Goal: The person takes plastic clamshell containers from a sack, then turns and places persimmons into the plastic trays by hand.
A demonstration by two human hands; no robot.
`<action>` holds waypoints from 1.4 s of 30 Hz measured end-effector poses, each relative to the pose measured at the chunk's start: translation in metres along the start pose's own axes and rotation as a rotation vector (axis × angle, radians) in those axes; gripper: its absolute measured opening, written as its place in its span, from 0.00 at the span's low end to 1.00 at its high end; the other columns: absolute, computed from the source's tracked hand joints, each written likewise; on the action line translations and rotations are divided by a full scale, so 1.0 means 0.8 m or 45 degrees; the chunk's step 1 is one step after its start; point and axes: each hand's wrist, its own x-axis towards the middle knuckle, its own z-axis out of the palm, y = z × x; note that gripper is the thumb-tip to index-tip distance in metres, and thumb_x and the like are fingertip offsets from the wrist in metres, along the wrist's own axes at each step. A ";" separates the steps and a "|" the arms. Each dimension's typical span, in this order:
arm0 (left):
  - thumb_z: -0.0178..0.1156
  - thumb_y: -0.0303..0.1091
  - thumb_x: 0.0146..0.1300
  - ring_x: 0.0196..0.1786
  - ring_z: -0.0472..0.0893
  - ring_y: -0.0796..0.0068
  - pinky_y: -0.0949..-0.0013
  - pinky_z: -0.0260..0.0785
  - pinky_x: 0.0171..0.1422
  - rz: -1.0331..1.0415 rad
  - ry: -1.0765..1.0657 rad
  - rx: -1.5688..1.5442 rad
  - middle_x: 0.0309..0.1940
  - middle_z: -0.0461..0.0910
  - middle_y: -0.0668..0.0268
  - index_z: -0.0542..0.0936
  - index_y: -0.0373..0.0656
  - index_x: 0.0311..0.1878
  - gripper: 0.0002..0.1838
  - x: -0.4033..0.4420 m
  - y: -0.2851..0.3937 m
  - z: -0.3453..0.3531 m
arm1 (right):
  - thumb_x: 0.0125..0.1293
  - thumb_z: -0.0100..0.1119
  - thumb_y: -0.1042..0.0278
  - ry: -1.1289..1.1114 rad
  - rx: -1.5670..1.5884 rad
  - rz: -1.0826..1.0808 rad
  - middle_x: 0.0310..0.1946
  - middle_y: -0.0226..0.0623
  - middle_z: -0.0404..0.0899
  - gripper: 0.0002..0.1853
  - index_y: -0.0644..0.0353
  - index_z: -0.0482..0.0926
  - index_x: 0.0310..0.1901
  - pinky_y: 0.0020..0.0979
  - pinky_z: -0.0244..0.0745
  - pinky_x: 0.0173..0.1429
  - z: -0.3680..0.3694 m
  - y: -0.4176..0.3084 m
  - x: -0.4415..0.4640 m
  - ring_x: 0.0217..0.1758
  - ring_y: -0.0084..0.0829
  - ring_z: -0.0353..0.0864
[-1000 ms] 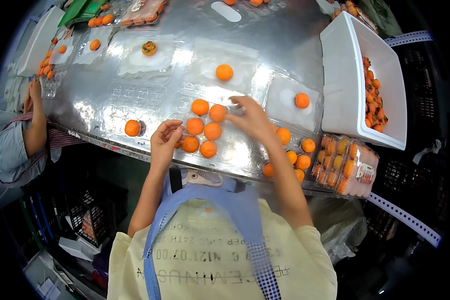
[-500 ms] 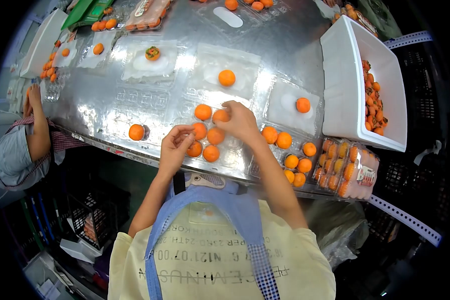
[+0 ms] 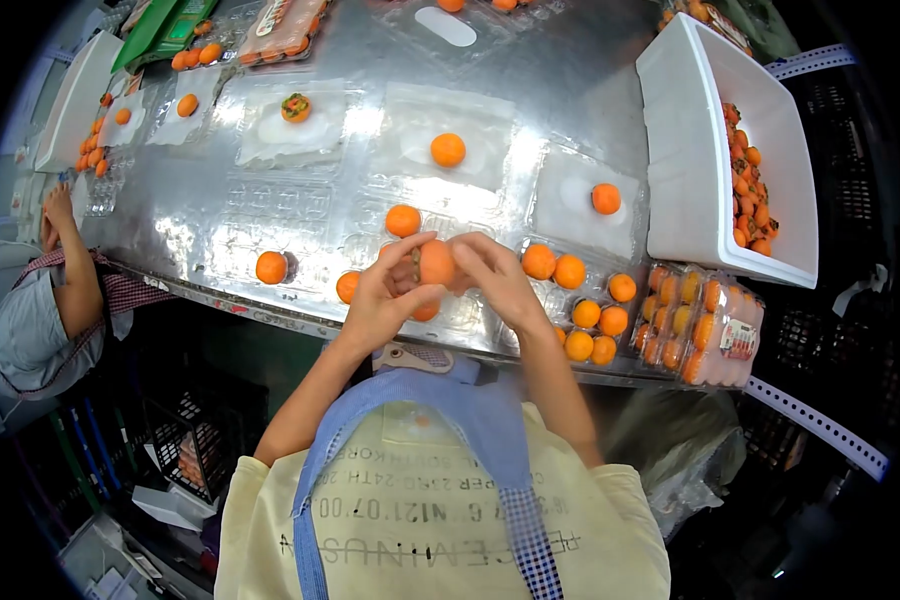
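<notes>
Clock directions taken from the held orange fruit, 12 toward the table's far side.

- Orange fruit (image 3: pixel 436 262), one: raised over the near part of the metal table (image 3: pixel 580 90), between both hands.
- Left hand (image 3: pixel 395 292): thumb and fingers closed about the fruit's 9 o'clock side.
- Right hand (image 3: pixel 492 282): fingers curved, tips at the fruit's 3 o'clock side; firmness of its grip cannot be told.
- Near fruit (image 3: pixel 426 309), one: at 6 o'clock, partly hidden by the left hand.
- Upper fruit (image 3: pixel 403 220), one: at 11 o'clock, just beside.
- Lone fruit (image 3: pixel 271 267), one: at 9 o'clock, well apart.
- Fruit with green calyx (image 3: pixel 296 108), one: between 10 and 11 o'clock, on a pale sheet.
- White box (image 3: pixel 680 150), tilted, fruit inside: at 2 o'clock.
- Packed clear trays (image 3: pixel 700 325): between 3 and 4 o'clock, at the table's edge.
- Co-worker's hand (image 3: pixel 57 208): between 9 and 10 o'clock.
</notes>
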 end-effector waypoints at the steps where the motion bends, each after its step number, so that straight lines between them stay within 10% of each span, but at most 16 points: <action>1: 0.62 0.22 0.57 0.46 0.77 0.78 0.75 0.70 0.49 -0.002 0.005 -0.001 0.47 0.74 0.62 0.64 0.41 0.65 0.31 -0.001 0.000 0.000 | 0.66 0.56 0.56 0.009 -0.029 -0.014 0.41 0.39 0.76 0.21 0.67 0.72 0.51 0.26 0.75 0.40 0.001 -0.002 -0.003 0.36 0.25 0.78; 10: 0.61 0.24 0.60 0.47 0.78 0.78 0.74 0.72 0.49 -0.120 0.014 -0.107 0.48 0.76 0.61 0.65 0.36 0.63 0.28 -0.001 0.002 -0.003 | 0.52 0.65 0.70 -0.049 -0.546 -0.475 0.50 0.35 0.69 0.27 0.52 0.74 0.56 0.25 0.75 0.42 0.013 -0.018 -0.021 0.46 0.27 0.74; 42: 0.36 0.58 0.71 0.38 0.80 0.75 0.73 0.74 0.40 -0.529 -0.029 -0.248 0.39 0.79 0.62 0.71 0.35 0.56 0.32 -0.004 -0.003 -0.019 | 0.44 0.73 0.63 0.311 -0.736 -0.494 0.40 0.32 0.78 0.26 0.58 0.78 0.47 0.26 0.73 0.42 -0.005 -0.007 -0.036 0.40 0.24 0.77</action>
